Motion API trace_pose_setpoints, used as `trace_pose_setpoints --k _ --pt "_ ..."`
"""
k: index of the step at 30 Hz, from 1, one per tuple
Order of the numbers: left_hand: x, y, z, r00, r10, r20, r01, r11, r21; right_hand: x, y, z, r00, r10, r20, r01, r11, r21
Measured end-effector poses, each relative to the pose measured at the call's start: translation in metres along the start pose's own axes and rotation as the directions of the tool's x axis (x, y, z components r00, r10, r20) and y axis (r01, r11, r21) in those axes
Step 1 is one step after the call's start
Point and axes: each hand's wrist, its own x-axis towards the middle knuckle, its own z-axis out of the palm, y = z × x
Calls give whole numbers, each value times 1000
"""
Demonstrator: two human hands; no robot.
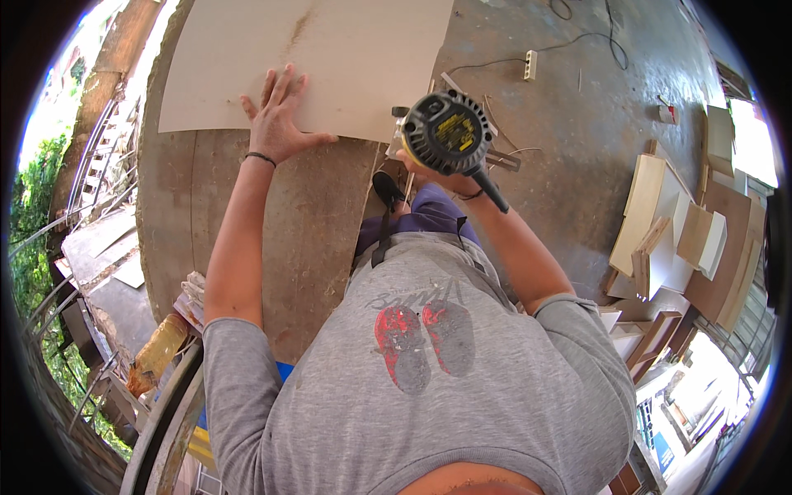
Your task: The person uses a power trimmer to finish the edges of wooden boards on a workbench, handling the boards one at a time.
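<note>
A large pale board (363,58) lies flat over the wooden workbench (309,223), with a streak of brown dust near its far side. My left hand (279,124) presses flat on the board by its near edge, fingers spread and thumb pointing right. At the board's right near corner, my right hand (422,169) is wrapped round a black-and-yellow trim router (447,132), seen from its top. The router body hides most of those fingers and where its base meets the board. Its thick black cord leaves toward my right forearm.
Right of the bench, a black cable runs over the concrete floor to a white power strip (530,65). A small red-and-white can (667,112) stands farther right. Stacked cut panels (652,223) lean at the right. A yellowish bottle-like container (157,353) lies at the lower left.
</note>
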Motion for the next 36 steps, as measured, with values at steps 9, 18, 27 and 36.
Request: trace_pose_setpoints --k 9,18,27,36 --pt "3 -3 1 998 -16 53 16 1000 -1 -4 -58 -25 978 204 36 -207 957 202" --pt "11 112 24 998 -39 45 50 965 -258 -30 -64 -83 994 -70 -86 48 971 -236" --pt "-4 149 37 1000 -16 5 17 978 -210 -32 -50 -120 926 291 -239 -242 946 215" --pt "56 42 44 962 -254 -102 227 948 -223 -9 -53 -34 866 494 76 -427 653 626"
